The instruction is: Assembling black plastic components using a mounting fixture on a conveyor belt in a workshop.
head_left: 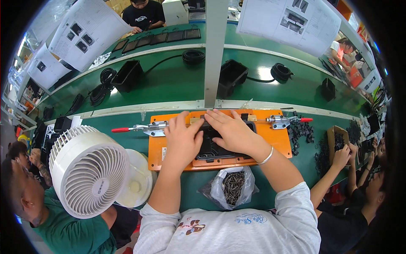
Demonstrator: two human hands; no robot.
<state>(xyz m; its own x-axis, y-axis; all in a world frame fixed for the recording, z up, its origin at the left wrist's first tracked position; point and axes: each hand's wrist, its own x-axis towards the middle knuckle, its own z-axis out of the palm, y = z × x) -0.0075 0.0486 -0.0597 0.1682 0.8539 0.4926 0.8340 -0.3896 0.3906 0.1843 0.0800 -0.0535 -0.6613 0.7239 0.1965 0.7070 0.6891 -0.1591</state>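
A black rectangular plastic housing [224,153] lies in an orange fixture [270,148] in front of me. My left hand [185,134] rests at the housing's left side, fingers apart and thumb against the black part. Across the housing's upper part lies my right hand [229,130], fingers stretched out and pointing to the far left; it covers much of the inside. Toggle clamps with red handles flank the fixture: the left clamp [154,127] and the right clamp [281,122]. Neither hand touches a clamp handle. What lies under my palms is hidden.
A clear bag of screws [233,186] sits near the fixture. A white fan [95,173] stands left. Small black parts [300,132] and a cardboard box [337,137] lie right. Beyond a rail [270,104] are black housings with cables [281,73]. Co-workers sit on both sides.
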